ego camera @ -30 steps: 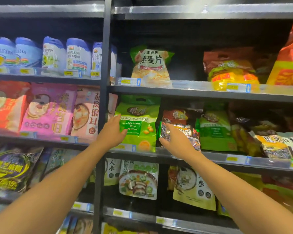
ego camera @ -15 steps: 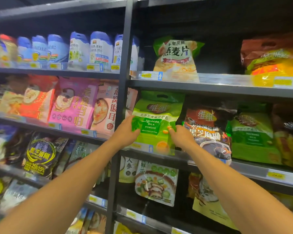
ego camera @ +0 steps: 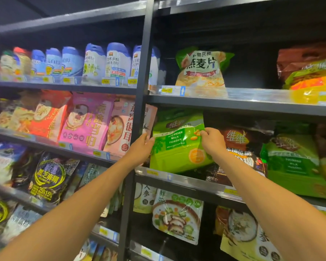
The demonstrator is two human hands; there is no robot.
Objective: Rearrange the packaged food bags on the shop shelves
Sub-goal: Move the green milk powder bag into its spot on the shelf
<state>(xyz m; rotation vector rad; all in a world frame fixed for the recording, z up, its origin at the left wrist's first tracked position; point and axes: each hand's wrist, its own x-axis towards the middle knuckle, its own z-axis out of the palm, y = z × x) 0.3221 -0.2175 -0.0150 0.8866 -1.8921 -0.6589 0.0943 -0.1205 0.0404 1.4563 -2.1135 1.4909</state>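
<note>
Both hands grip the green bag (ego camera: 178, 146) marked "Soybean Milk Powder" at the shelf's (ego camera: 192, 182) front edge, left hand (ego camera: 140, 150) and right hand (ego camera: 212, 141) pinching its sides, brown bag (ego camera: 239, 146) crowding its right.

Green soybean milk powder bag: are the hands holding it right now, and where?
Yes. The left hand has its grip on the left edge of the green soybean milk powder bag, and the right hand pinches its right edge, both around mid-height.
</note>
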